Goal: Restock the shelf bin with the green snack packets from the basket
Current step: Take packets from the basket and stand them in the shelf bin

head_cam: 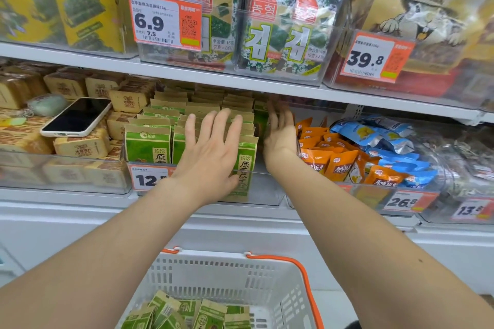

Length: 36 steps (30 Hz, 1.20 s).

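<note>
Green snack packets (147, 143) stand in rows inside a clear shelf bin (263, 189) on the middle shelf. My left hand (211, 152) lies flat with straight fingers against the front packets in the bin's middle. My right hand (280, 131) reaches into the bin's right side, palm turned toward the packets, fingers straight and partly hidden under the shelf above. Below, a white basket (267, 278) with orange handles holds several more green packets (184, 312) lying loose.
A phone (76, 116) lies on tan packets in the bin to the left. Orange snack bags (331, 160) and blue bags (385, 136) fill the bin to the right. The shelf above (240, 80) overhangs the bin closely. A price tag (148, 177) is clipped on the bin front.
</note>
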### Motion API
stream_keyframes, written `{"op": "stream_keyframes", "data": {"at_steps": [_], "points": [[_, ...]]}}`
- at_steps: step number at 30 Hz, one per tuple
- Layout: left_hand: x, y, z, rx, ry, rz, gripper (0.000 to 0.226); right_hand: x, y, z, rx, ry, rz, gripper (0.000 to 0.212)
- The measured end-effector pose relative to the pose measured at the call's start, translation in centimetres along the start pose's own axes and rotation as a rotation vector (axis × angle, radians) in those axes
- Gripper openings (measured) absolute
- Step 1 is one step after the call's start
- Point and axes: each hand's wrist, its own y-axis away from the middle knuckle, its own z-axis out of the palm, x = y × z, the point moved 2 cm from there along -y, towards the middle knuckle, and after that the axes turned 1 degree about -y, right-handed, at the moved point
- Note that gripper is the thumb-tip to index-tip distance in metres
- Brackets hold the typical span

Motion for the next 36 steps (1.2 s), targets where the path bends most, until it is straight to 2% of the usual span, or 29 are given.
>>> {"op": "stream_keyframes", "data": {"at_steps": [5, 11, 14, 16, 20, 22, 24, 29, 30, 33, 34, 36], "points": [[0.3, 0.9, -0.7, -0.008, 0.015, -0.013, 0.107, 0.4, 0.3, 0.0, 0.031, -0.026, -0.071, 0.081], [-0.2, 1.7, -0.7, -0.017, 0.108, 0.023, 0.101, 0.4, 0.3, -0.5, -0.042, -0.05, -0.087, 0.083], [-0.3, 2.0, -0.9, 0.026, 0.11, 0.049, 0.098, 1.2, 1.3, -1.1, -0.034, -0.11, -0.116, 0.068], [-0.2, 2.2, -1.1, 0.06, 0.13, 0.085, 0.085, 2.2, 2.4, -1.6, 0.008, -0.185, -0.132, 0.055], [0.1, 2.7, -1.7, 0.122, 0.173, 0.173, 0.035, 4.2, 6.1, -2.4, 0.243, -0.397, -0.177, 0.026], [0.5, 3.1, -1.8, 0.035, 0.187, 0.209, 0.012, 5.1, 8.5, -2.7, 0.315, -0.472, -0.176, 0.018], [0.9, 3.8, -1.4, -0.143, 0.216, 0.214, 0.005, 5.6, 10.7, -3.1, 0.394, -0.534, -0.147, 0.014], [2.3, 7.4, 2.0, -0.591, 0.059, 0.28, 0.025, 4.4, 16.8, -4.1, 0.57, -0.716, -0.078, 0.006], [2.8, 8.4, 2.9, -0.661, 0.044, 0.318, 0.028, 3.5, 18.0, -4.0, 0.541, -0.783, -0.106, 0.005], [4.8, 11.9, 5.9, -0.838, -0.03, 0.488, 0.032, 0.1, 21.2, -2.7, 0.197, -0.872, -0.213, 0.023], [5.5, 13.2, 7.0, -0.884, -0.054, 0.54, 0.032, -0.9, 22.1, -2.0, 0.109, -0.891, -0.255, 0.022], [6.7, 15.7, 9.4, -0.976, -0.084, 0.591, 0.03, -2.4, 23.7, -0.7, -0.008, -0.9, -0.323, 0.006]]}}
